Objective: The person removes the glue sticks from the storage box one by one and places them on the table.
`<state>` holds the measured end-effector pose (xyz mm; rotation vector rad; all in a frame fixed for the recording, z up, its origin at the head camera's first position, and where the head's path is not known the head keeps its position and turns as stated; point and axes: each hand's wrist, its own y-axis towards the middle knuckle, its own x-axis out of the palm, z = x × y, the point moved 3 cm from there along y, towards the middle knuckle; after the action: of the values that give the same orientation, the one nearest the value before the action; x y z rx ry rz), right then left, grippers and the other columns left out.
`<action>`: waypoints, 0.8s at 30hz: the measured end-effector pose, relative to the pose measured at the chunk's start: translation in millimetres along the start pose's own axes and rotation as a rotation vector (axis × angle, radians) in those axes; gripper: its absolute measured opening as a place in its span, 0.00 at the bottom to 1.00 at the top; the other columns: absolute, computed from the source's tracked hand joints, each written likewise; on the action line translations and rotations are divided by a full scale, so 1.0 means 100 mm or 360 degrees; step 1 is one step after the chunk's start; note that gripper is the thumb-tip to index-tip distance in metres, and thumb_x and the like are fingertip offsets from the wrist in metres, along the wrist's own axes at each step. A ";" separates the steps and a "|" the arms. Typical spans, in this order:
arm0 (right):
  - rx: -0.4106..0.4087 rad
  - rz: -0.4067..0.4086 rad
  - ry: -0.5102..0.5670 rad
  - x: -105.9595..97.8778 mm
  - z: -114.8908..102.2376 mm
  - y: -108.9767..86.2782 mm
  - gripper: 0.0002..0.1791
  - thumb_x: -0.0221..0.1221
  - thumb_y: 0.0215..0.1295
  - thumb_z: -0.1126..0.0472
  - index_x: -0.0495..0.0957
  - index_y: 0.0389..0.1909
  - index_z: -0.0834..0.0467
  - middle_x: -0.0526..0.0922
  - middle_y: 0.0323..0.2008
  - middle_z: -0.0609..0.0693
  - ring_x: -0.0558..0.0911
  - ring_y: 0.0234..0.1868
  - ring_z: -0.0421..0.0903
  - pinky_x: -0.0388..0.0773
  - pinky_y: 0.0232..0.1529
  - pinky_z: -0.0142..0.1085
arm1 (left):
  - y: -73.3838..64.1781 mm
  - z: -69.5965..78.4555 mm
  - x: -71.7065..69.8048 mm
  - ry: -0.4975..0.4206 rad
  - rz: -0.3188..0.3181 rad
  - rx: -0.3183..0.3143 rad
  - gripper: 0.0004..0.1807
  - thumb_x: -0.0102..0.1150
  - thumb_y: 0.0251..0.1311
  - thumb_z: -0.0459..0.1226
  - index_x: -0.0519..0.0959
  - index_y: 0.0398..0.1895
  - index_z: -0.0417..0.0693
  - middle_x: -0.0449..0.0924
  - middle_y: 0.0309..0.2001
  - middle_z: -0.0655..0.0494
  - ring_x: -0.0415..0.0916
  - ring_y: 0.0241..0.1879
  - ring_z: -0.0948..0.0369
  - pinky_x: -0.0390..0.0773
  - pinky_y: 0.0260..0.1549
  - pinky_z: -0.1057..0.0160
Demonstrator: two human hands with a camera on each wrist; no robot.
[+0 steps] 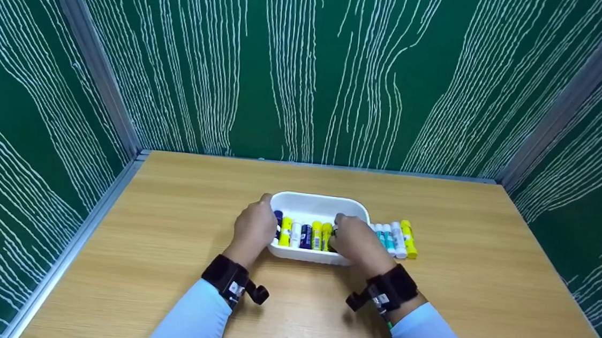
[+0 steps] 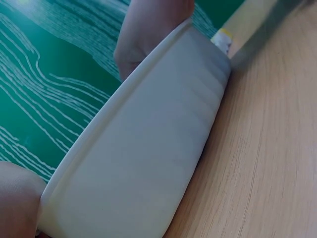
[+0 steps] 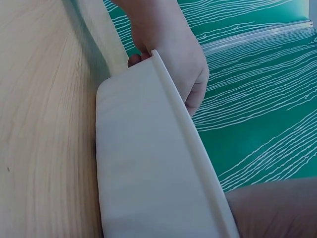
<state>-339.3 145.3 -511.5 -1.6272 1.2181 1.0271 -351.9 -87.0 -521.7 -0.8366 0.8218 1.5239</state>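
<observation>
A white plastic tub [image 1: 321, 203] stands on the table with a row of glue sticks in it, such as a yellow glue stick [image 1: 285, 231] and a navy glue stick [image 1: 306, 236]. At the tub's left end, my left hand [image 1: 257, 223] grips the rim; the right wrist view shows the left hand [image 3: 173, 59] with fingertips outside the wall. My right hand [image 1: 361, 239] reaches over the right end, fingers curled down around a glue stick at the end of the row. That stick is mostly hidden by the hand. The tub's front wall [image 2: 133, 144] fills the left wrist view.
Beside the tub on the right lie several more glue sticks, including a yellow one [image 1: 409, 239] and a white one [image 1: 398, 240]. The wooden table [image 1: 164, 266] is bounded by green panels [image 1: 330, 74] with white wavy lines.
</observation>
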 end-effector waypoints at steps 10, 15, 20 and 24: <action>0.0026 -0.0003 0.0160 -0.02 0.00 0.00 0.27 0.66 0.78 0.60 0.79 0.73 0.64 0.90 0.54 0.61 0.85 0.42 0.51 0.83 0.46 0.42 | -0.01 0.01 -0.02 -0.0037 -0.0044 -0.0081 0.29 0.51 0.89 0.37 0.68 0.88 0.47 0.87 0.70 0.39 0.90 0.64 0.46 0.90 0.63 0.44; 0.0101 -0.0038 0.0277 -0.08 0.00 -0.01 0.28 0.66 0.80 0.58 0.77 0.77 0.58 0.88 0.58 0.59 0.85 0.48 0.53 0.83 0.49 0.43 | 0.00 0.01 -0.01 -0.0047 -0.0047 -0.0066 0.29 0.50 0.89 0.37 0.67 0.88 0.46 0.87 0.70 0.38 0.90 0.64 0.45 0.90 0.63 0.44; 0.0106 0.0000 0.0357 -0.18 0.02 -0.04 0.30 0.65 0.81 0.56 0.75 0.79 0.55 0.86 0.60 0.58 0.86 0.48 0.52 0.83 0.44 0.40 | 0.00 -0.01 0.00 -0.0050 -0.0030 -0.0035 0.28 0.49 0.89 0.36 0.69 0.87 0.45 0.87 0.69 0.38 0.91 0.62 0.44 0.91 0.61 0.43; 0.0094 0.0044 0.0393 -0.31 0.04 -0.08 0.31 0.65 0.81 0.57 0.74 0.81 0.54 0.85 0.61 0.60 0.86 0.47 0.53 0.81 0.36 0.38 | 0.01 -0.02 0.00 -0.0036 -0.0003 0.0009 0.27 0.49 0.88 0.35 0.71 0.84 0.43 0.89 0.66 0.37 0.92 0.59 0.44 0.93 0.55 0.43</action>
<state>-338.1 159.6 -482.8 -1.7326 1.4229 0.8156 -352.9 -88.5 -522.8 -0.8144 0.8077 1.5262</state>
